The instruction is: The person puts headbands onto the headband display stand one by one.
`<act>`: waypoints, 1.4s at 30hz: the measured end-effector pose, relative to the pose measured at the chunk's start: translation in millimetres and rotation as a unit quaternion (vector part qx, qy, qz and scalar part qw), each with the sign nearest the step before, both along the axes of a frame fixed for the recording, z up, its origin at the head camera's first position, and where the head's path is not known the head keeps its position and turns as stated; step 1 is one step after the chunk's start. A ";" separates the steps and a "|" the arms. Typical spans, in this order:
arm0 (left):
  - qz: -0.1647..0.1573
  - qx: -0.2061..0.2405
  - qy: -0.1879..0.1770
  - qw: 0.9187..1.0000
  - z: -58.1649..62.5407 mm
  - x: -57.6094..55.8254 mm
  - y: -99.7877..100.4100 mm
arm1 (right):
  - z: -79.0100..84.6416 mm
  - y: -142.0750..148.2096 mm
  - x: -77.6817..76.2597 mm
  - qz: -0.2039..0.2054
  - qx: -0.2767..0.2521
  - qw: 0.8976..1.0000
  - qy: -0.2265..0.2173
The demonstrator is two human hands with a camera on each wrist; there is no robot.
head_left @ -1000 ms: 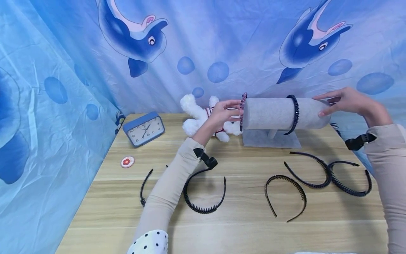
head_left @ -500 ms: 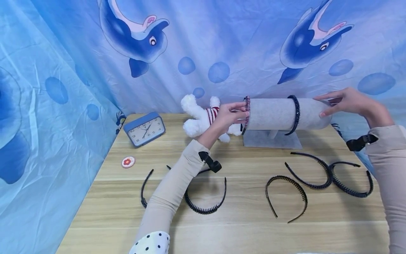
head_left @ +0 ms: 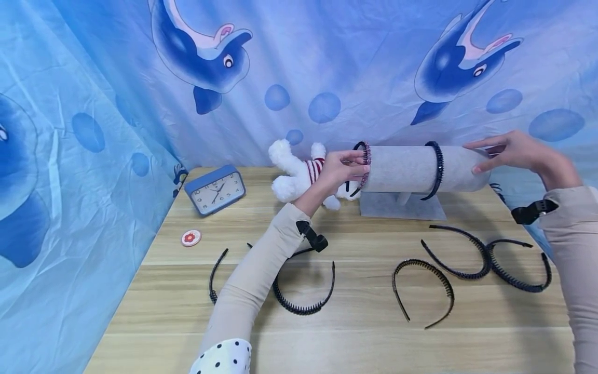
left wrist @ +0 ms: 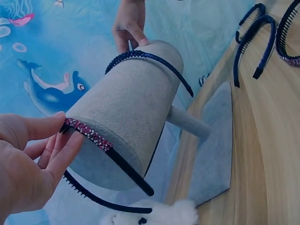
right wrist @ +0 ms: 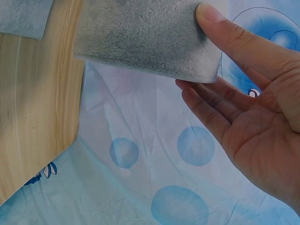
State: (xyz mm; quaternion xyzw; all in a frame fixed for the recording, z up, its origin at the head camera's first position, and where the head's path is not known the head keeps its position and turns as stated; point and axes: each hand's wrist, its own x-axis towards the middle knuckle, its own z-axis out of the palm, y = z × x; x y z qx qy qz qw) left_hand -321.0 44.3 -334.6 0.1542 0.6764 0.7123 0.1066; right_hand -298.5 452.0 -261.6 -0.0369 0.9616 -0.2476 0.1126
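A grey plush headband stand (head_left: 399,169) has a horizontal roll on a flat base. At the roll's left end, my left hand (head_left: 338,170) pinches a headband with pink glitter (left wrist: 89,133) between thumb and fingers. This headband is tilted; in the left wrist view one black arm lies by the roll's rim and the other hangs off its end. A dark headband (head_left: 437,169) sits around the roll, right of its middle. My right hand (right wrist: 253,89) grips the roll's right end, thumb on one side and fingers on the other; some fingertips are hidden.
Several black toothed headbands lie on the wooden table (head_left: 355,343), such as one at centre left (head_left: 303,310) and one at right (head_left: 422,262). A white plush toy (head_left: 291,176) lies behind my left hand. A blue clock (head_left: 216,189) and a round flower badge (head_left: 191,238) are at left.
My left hand has moved slightly right, and the pink glitter headband has turned so that its inside and second arm show. My right hand stays on the roll's end.
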 end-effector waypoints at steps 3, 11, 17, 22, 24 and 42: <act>0.004 -0.016 0.011 1.000 0.0 -0.9 0.7 | 0.1 0.0 0.5 0.003 0.004 1.000 0.003; -0.007 -0.058 0.058 0.997 3.1 -1.6 -0.6 | -0.9 0.6 -0.3 -0.001 -0.001 1.000 -0.001; -0.024 -0.120 0.124 0.985 4.1 -4.5 -3.7 | -0.5 1.7 -0.6 0.001 -0.003 1.000 0.002; -0.033 -0.167 0.156 0.973 6.3 -7.7 -6.1 | -0.1 1.8 -0.9 -0.002 -0.005 1.000 0.002; -0.033 -0.184 0.166 0.968 7.4 -9.5 -6.7 | 0.0 1.7 -1.0 -0.002 -0.004 1.000 0.003; -0.070 -0.212 0.199 0.954 8.6 -29.9 -11.4 | 1.7 1.5 -2.0 0.001 0.007 1.000 0.003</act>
